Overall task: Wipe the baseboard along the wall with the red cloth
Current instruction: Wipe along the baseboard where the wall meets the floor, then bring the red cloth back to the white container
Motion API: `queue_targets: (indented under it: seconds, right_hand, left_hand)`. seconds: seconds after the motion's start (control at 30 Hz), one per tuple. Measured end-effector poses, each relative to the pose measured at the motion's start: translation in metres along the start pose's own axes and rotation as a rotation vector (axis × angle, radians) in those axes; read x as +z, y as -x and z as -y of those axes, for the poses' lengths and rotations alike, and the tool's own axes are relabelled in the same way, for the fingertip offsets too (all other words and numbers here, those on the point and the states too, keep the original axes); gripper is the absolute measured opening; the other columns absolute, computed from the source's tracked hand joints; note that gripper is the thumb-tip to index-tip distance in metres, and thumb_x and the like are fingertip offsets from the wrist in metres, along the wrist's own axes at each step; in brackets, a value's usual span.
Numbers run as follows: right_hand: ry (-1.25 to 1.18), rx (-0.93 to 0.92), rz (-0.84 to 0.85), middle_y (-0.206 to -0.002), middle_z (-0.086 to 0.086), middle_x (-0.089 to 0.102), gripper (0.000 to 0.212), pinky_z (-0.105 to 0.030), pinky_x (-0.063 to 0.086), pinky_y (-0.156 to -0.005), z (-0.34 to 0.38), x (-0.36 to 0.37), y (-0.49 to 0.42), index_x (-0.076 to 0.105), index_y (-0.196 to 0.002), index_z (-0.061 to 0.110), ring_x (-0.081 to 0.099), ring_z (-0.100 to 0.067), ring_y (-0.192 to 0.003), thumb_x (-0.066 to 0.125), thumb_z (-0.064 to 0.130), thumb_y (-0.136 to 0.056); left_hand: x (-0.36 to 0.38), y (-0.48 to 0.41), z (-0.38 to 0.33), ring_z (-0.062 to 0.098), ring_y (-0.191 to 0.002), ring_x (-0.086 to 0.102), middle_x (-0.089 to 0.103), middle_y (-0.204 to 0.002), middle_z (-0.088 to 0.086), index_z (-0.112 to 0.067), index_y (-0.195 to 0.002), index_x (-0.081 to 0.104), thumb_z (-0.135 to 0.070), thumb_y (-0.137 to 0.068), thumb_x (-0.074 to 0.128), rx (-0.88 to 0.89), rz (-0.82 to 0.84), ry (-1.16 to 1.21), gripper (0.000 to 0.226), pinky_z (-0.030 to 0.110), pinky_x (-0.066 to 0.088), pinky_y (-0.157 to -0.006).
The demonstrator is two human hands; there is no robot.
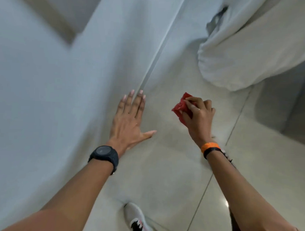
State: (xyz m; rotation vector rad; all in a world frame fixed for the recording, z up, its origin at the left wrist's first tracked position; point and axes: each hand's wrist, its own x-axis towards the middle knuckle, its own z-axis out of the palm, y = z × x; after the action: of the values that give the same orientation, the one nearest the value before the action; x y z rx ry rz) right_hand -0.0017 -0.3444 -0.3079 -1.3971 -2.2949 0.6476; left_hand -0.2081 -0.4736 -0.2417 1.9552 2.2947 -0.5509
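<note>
The pale baseboard (pixel 158 51) runs along the foot of the white wall (pixel 44 93), from the upper middle down toward the centre. My left hand (pixel 130 119) lies flat and open against the wall and baseboard, fingers spread. My right hand (pixel 196 115) is closed on the crumpled red cloth (pixel 181 108), held above the floor tiles a short way right of the baseboard, apart from it. A black watch is on my left wrist and an orange band on my right.
A white duvet (pixel 247 55) hangs off a bed at the upper right, over the tiled floor (pixel 172 168). My shoe (pixel 137 221) stands at the bottom centre. A beige frame (pixel 53 18) sits on the wall at the upper left.
</note>
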Motion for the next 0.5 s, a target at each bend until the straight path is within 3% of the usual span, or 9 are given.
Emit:
queue_targets:
  seconds: [0.1,0.27,0.5]
  right_hand:
    - [0.017,-0.101,-0.142,-0.126,0.003,0.066,0.036,-0.045,0.037,-0.08,-0.003,-0.11,-0.058,0.074,-0.117,0.016,0.047,-0.03,-0.099,0.082,0.024,-0.083]
    - [0.115,-0.199,-0.273,-0.127,0.001,0.065,0.042,-0.045,0.041,-0.081,-0.018,-0.269,-0.172,0.072,-0.122,0.016,0.049,-0.031,-0.1,0.079,0.036,-0.086]
    - [0.102,-0.21,-0.248,-0.129,-0.002,0.063,0.041,-0.043,0.036,-0.084,-0.063,-0.359,-0.297,0.071,-0.122,0.013,0.047,-0.031,-0.106,0.075,0.038,-0.089]
  left_hand:
    - [-0.073,-0.051,-0.036,0.031,-0.16,-0.019,-0.022,-0.172,0.015,-0.005,-0.164,-0.015,-0.09,-0.087,0.009,0.005,-0.111,0.068,0.117,0.052,0.0,-0.132]
    - [-0.208,-0.147,-0.09,0.033,-0.162,-0.001,0.005,-0.175,0.016,-0.003,-0.167,0.007,-0.084,-0.086,0.025,0.025,-0.279,0.227,0.115,0.055,0.006,-0.131]
    - [-0.319,-0.266,-0.137,0.036,-0.161,0.011,0.018,-0.173,0.018,-0.003,-0.165,0.018,-0.08,-0.09,0.027,-0.013,-0.348,0.269,0.108,0.058,0.011,-0.13]
